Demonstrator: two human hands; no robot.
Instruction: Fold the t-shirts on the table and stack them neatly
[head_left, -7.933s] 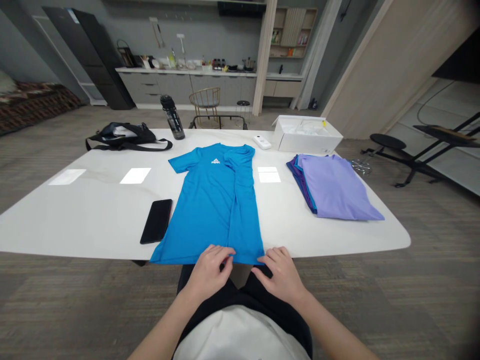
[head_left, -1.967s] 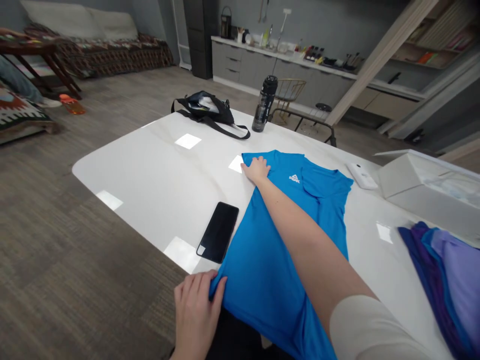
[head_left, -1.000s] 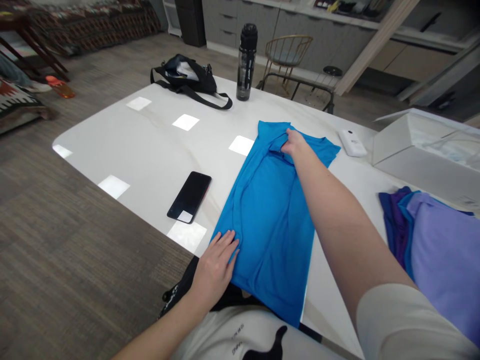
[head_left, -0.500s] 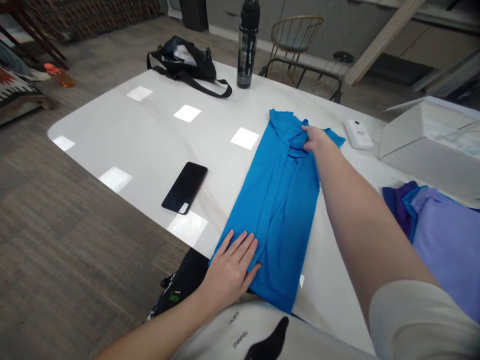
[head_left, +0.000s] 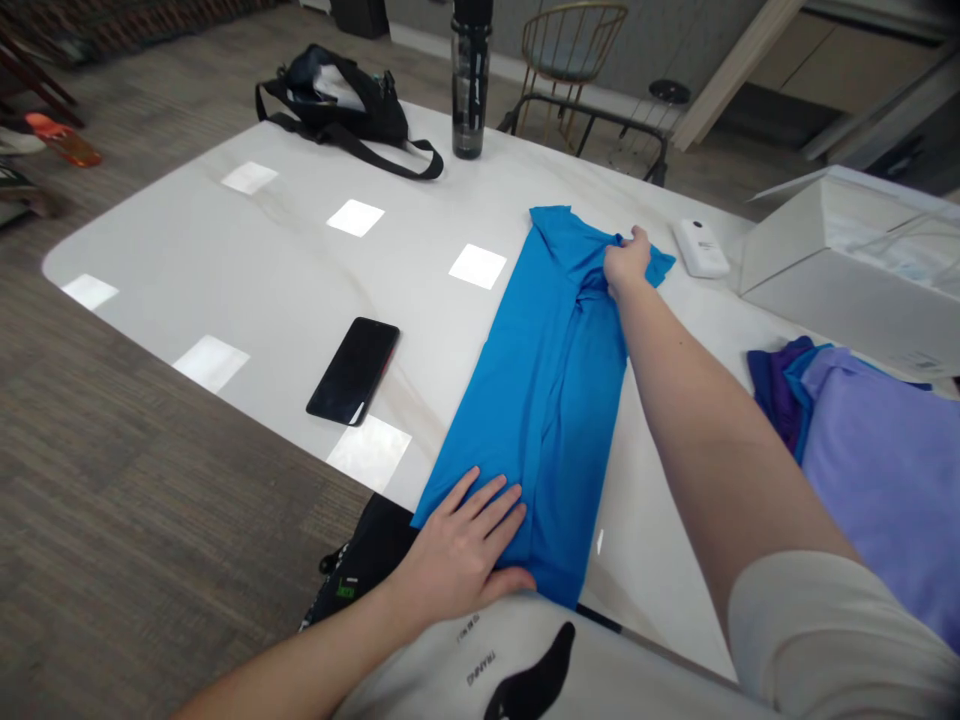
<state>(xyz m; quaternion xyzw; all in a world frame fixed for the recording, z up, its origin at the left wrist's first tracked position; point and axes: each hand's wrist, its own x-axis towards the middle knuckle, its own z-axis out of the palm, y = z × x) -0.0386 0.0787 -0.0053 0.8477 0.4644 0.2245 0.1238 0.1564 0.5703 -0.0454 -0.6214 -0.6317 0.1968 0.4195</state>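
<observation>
A bright blue T-shirt [head_left: 510, 380], folded into a long strip, lies across the white table with its sleeves at the far end. My left hand [head_left: 472, 535] rests flat on its near end, fingers spread. At the far end my right hand [head_left: 628, 262] is closed on fabric near the collar; its fingertips are partly hidden. Creases run down the middle of the shirt from under that hand.
A black phone [head_left: 354, 370] lies left of the shirt. At the back stand a black bag [head_left: 345, 110] and a dark bottle [head_left: 469, 90]. To the right are a small white device [head_left: 701, 250], a white box [head_left: 847, 270] and a pile of purple and blue clothes [head_left: 870, 450].
My right hand has shifted along the collar area, and the bunched fabric there looks flatter. My left hand stays on the near end, its thumb a little further out. The view has tilted slightly.
</observation>
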